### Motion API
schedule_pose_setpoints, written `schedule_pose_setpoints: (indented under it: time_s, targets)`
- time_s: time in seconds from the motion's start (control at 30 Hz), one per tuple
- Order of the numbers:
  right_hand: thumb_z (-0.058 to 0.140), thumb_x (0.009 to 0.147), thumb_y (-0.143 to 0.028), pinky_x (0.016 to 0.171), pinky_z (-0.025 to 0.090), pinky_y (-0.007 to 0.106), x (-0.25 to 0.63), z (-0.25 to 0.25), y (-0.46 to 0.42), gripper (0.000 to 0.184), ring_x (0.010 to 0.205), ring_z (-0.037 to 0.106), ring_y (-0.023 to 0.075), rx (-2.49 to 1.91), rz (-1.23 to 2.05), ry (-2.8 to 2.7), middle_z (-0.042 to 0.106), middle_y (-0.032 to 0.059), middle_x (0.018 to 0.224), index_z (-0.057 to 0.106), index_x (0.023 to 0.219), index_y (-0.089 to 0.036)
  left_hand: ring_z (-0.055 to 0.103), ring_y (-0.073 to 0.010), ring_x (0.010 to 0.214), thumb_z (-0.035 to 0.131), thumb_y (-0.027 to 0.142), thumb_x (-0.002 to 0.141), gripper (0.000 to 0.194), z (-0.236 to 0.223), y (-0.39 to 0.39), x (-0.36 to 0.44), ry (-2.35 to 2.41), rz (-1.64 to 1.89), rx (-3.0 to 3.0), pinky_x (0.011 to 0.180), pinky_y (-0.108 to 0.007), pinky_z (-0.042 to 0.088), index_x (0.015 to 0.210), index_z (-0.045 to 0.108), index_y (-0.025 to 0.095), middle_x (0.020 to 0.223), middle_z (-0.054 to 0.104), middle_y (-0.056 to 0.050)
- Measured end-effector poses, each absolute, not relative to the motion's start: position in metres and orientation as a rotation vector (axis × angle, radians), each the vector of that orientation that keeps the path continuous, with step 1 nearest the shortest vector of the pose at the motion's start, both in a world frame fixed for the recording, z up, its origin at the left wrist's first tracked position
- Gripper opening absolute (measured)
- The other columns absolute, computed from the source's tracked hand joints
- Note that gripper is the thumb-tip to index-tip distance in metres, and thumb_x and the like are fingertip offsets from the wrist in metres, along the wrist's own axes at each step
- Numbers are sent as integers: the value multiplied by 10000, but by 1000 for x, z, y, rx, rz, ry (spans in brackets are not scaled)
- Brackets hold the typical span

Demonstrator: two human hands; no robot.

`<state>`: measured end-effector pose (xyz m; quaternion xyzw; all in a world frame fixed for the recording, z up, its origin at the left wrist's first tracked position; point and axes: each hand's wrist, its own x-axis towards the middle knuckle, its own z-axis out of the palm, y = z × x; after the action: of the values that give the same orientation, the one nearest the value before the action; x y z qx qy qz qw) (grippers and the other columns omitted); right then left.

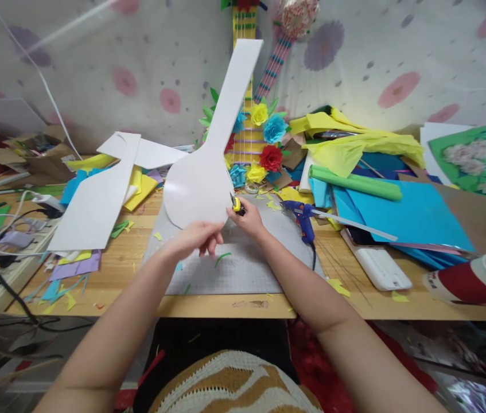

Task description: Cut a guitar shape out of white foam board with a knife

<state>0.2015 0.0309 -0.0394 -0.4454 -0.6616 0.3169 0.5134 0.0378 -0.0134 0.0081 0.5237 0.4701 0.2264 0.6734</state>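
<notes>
A white guitar-shaped foam board (pixel 197 186) leans above the grey cutting mat (pixel 243 269), its long neck pointing up and to the right. At its lower edge is my left hand (pixel 199 236), with the fingers curled and the thumb side against the board. My right hand (pixel 248 218) is closed around a yellow and black utility knife (pixel 237 205). The knife's tip is at the board's lower right edge, where a thin edge strip seems to part from it. Small green and yellow paper scraps lie on the mat.
Behind the board stands a yellow paper guitar (pixel 247 143) with paper flowers. A blue glue gun (pixel 303 217) lies right of the mat. White board offcuts (pixel 100 195) and a power strip (pixel 31 252) are left. Blue sheets (pixel 406 218), a white power bank (pixel 378 267) and a paper cup (pixel 470 281) are right.
</notes>
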Motion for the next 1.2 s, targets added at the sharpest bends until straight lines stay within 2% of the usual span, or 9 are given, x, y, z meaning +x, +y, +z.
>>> schedule_pose_setpoints:
  time_s: [0.07, 0.17, 0.27, 0.47, 0.57, 0.77, 0.87, 1.0, 1.2]
  targets:
    - [555, 664, -424, 613, 378, 267, 205, -41, 33, 238, 631, 430, 130, -1045, 799, -1616, 487, -16, 665, 507, 753, -209, 499, -100, 374, 540, 424, 821, 341, 30, 12, 39, 1247, 862, 1554, 391, -195, 360, 613, 596, 160, 422, 540, 3]
    - [564, 650, -422, 621, 379, 266, 210, -43, 34, 245, 648, 436, 131, -1017, 855, -1659, 489, -15, 679, 512, 755, -207, 593, -162, 695, 549, 343, 818, 180, 50, 56, 39, 1431, 1203, 2195, 680, -289, 456, 774, 616, 182, 736, 651, -36]
    - [560, 656, -418, 590, 354, 252, 212, -41, 33, 232, 620, 402, 118, -1021, 861, -1700, 441, -26, 644, 476, 703, -206, 568, -213, 880, 484, 322, 850, 196, 50, 85, 37, 1329, 1053, 2693, 846, -371, 411, 831, 619, 181, 883, 642, -76]
    - [546, 672, -385, 564, 328, 235, 213, -37, 31, 205, 591, 376, 100, -990, 867, -1771, 421, -37, 628, 456, 695, -202, 506, -215, 1029, 398, 346, 892, 263, 51, 92, 32, 1129, 1063, 2913, 951, -407, 347, 943, 612, 201, 1039, 604, -87]
    - [542, 681, -383, 560, 326, 231, 210, -37, 31, 199, 592, 387, 101, -996, 883, -1820, 437, -38, 629, 467, 708, -202, 511, -213, 1022, 402, 372, 883, 278, 57, 92, 36, 993, 938, 2983, 997, -431, 305, 843, 627, 214, 962, 621, -63]
    - [561, 727, -460, 584, 345, 237, 213, -35, 28, 267, 612, 414, 109, -972, 845, -1875, 472, -27, 660, 489, 745, -204, 543, -171, 743, 342, 377, 897, 408, 52, 100, 38, 1077, 922, 2998, 993, -413, 307, 577, 533, 213, 628, 562, -27]
    - [571, 736, -476, 588, 344, 241, 219, -38, 29, 281, 614, 418, 115, -1024, 678, -1902, 490, -19, 668, 484, 731, -209, 515, -164, 682, 332, 389, 900, 419, 50, 101, 29, 1180, 1069, 2932, 936, -400, 344, 551, 479, 212, 605, 546, -22]
    - [565, 705, -331, 610, 339, 254, 218, -47, 32, 145, 640, 445, 135, -1049, 441, -2027, 527, 1, 683, 481, 707, -213, 481, -156, 647, 317, 409, 906, 426, 50, 102, 18, 1244, 1214, 2882, 914, -387, 350, 545, 426, 213, 584, 521, -12]
    - [515, 678, -246, 626, 336, 262, 203, -47, 32, 54, 657, 461, 151, -1005, 393, -2101, 545, 16, 690, 486, 711, -214, 461, -154, 630, 280, 428, 915, 438, 48, 101, 23, 1239, 1212, 2889, 911, -377, 348, 546, 387, 218, 569, 486, -4]
